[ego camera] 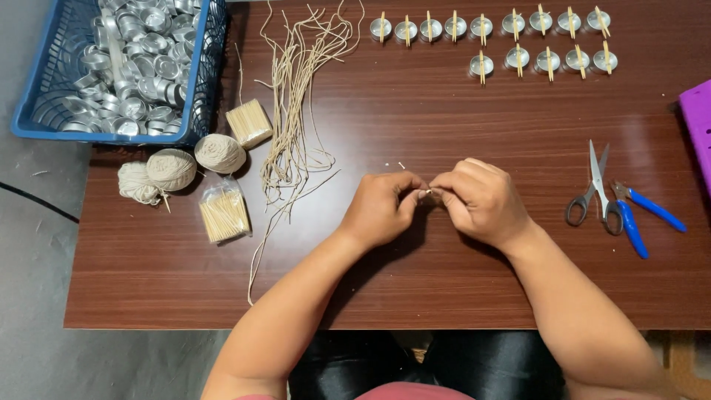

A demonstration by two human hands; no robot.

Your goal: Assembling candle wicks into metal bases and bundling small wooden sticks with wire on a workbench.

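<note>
A person seated at a dark wooden bench (pixel 444 289) brings both hands together over its middle. The left hand (pixel 381 207) and right hand (pixel 481 200) meet fingertip to fingertip, each grip narrow and pinched on a small metal piece (pixel 427 193), too small to make out clearly, held just above the bench surface between the two hands.

To the left of the hands lies a loose bundle of pale strings (pixel 296 111), running from the far edge toward the near side. Further left sit three balls of twine (pixel 174 169), a clear bag of wooden sticks (pixel 224 213) and a block of bundled sticks (pixel 249 123). A blue basket (pixel 200 81) at the far left corner holds a heap of small metal cups (pixel 126 67).

Along the far right edge, two rows of metal cups with sticks laid across them (pixel 518 41) stand in line. At the right, grey-handled scissors (pixel 596 192) lie just beside blue-handled pliers (pixel 641 215), near a purple tray (pixel 700 126) at the edge.
</note>
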